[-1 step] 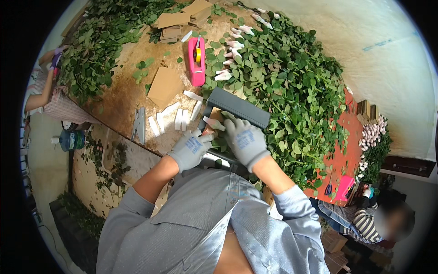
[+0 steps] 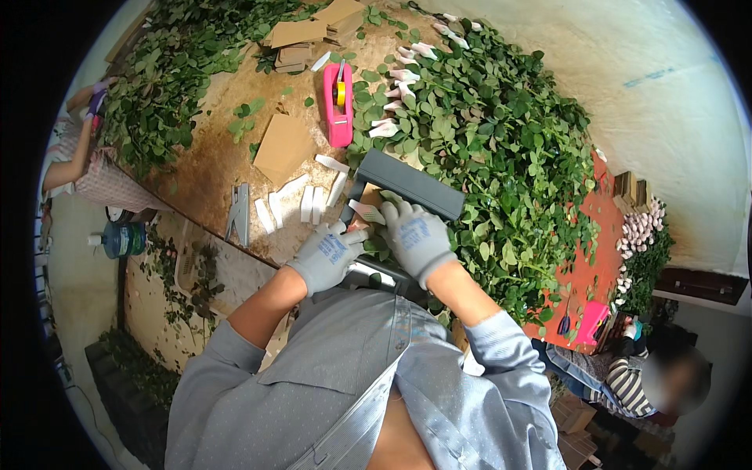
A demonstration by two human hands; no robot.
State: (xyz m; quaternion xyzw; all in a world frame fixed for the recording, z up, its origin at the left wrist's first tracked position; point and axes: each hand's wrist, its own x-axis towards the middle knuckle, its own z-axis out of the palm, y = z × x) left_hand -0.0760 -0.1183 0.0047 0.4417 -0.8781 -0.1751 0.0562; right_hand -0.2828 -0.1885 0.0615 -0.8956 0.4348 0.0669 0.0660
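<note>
Both my hands wear grey gloves and work inside a dark grey trough-like holder (image 2: 411, 185) at the table's near edge. My right hand (image 2: 417, 237) is closed at the base of a flower bud in a whitish sleeve (image 2: 365, 211), its fingertips among green leaves. My left hand (image 2: 327, 257) is curled at the holder's left side, fingertips low beside the bud, against brown cardboard; what they grip is hidden. Left of the holder lie several white strips (image 2: 312, 204) and a grey stapler (image 2: 238, 214). Beyond them is a sheet of brown cardboard (image 2: 283, 149).
A pink tape dispenser (image 2: 338, 110) stands past the holder. Leafy flower stems (image 2: 501, 157) heap up on the right, more foliage (image 2: 157, 102) at far left. Cardboard pieces (image 2: 298, 35) are stacked at the back. Other people work at left (image 2: 74, 168) and lower right (image 2: 630, 384).
My right hand has shifted very slightly left, toward the bud. My left hand and the things on the table look the same.
</note>
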